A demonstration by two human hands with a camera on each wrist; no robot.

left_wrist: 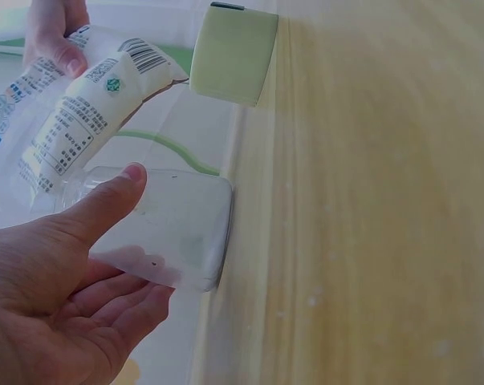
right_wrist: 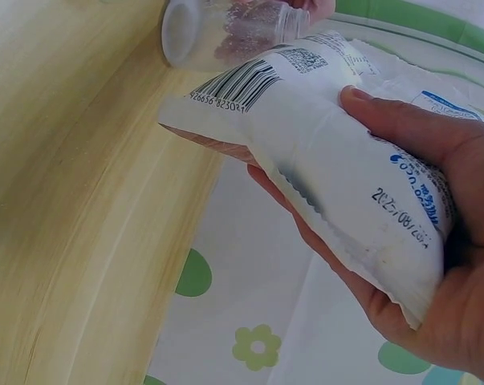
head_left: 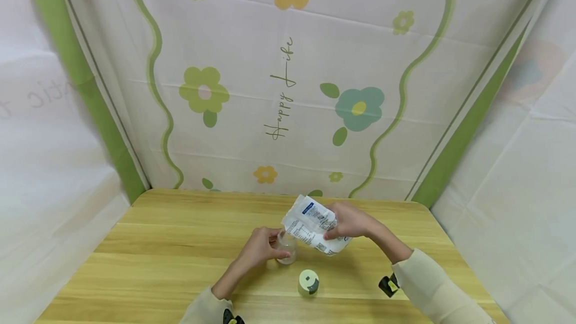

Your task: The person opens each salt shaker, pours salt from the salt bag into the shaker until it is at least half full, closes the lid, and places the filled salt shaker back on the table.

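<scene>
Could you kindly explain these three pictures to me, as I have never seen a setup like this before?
There is no robot here: a person works with two bare hands, and all three pictures show one moment. The wide picture comes from a camera worn on the head, looking forward and down; the others come from cameras on the wrists, each looking at that hand's work. On the wooden table is a clear jar, held by the left hand. A small pale green object, perhaps a lid, sits nearby. The right hand grips a white printed packet, tilted toward the jar; I cannot tell whether anything is coming out. Behind hangs a flowered cloth.
</scene>
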